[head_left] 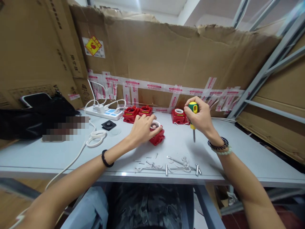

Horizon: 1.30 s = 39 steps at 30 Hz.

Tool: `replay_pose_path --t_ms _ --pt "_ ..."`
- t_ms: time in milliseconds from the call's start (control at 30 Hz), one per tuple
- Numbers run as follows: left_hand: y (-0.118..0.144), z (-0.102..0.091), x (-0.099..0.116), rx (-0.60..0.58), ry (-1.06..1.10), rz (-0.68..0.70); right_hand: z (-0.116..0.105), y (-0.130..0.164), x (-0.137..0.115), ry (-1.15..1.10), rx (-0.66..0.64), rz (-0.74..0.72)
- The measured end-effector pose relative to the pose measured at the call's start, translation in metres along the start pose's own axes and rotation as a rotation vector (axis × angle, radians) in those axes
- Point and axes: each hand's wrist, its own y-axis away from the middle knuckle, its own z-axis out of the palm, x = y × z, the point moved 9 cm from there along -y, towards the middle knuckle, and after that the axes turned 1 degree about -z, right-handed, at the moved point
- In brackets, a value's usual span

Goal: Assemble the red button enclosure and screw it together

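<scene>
My left hand (143,128) rests over a red plastic housing (157,137) with a white ring on top, holding it on the grey table (238,149). My right hand (200,117) grips a screwdriver (193,122) with a green and yellow handle, held upright with its tip pointing down just above the table, right of the housing. Behind it stands another red housing (178,116) with a white ring. Two more red housings (137,113) sit at the back, left of centre.
Loose screws and metal pins with strings (171,165) lie near the front edge. A white power strip (103,112) with cables, a black square part (109,125), a coiled white cable (96,138) and a black bag (35,117) are on the left. Taped cardboard (178,60) walls the back.
</scene>
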Motion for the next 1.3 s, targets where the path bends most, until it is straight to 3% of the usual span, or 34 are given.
replay_pose_path --t_ms 67,167,267,467,733,867,967,1100,1200,1300 --pt "0.007 0.001 0.031 -0.039 0.082 0.201 0.0 0.0 0.002 0.033 0.003 -0.004" --pt "0.03 0.024 0.082 -0.324 0.274 0.546 0.004 0.002 0.003 0.029 -0.035 0.005" --pt "0.043 0.042 0.103 -0.489 0.328 0.658 0.009 0.005 0.005 0.028 -0.088 0.02" --pt "0.038 0.049 0.097 -0.49 0.39 0.595 0.007 0.006 0.008 0.044 -0.09 0.019" --pt "0.04 0.054 0.103 -0.501 0.402 0.632 0.009 0.006 0.009 0.087 -0.113 0.019" --pt "0.028 0.041 0.093 -0.435 0.455 0.552 0.001 0.005 0.01 0.085 -0.067 0.011" --pt "0.013 0.022 0.073 -0.286 0.533 0.426 -0.006 0.003 0.011 0.089 -0.032 0.008" --pt "-0.001 0.014 0.045 -0.129 0.535 0.242 0.011 0.006 0.014 0.091 -0.206 0.013" --pt "-0.002 0.023 0.043 -0.131 0.493 0.223 0.031 0.013 0.015 0.122 -0.378 -0.015" --pt "-0.002 0.024 0.047 -0.099 0.483 0.237 0.038 0.017 0.016 0.144 -0.437 -0.043"
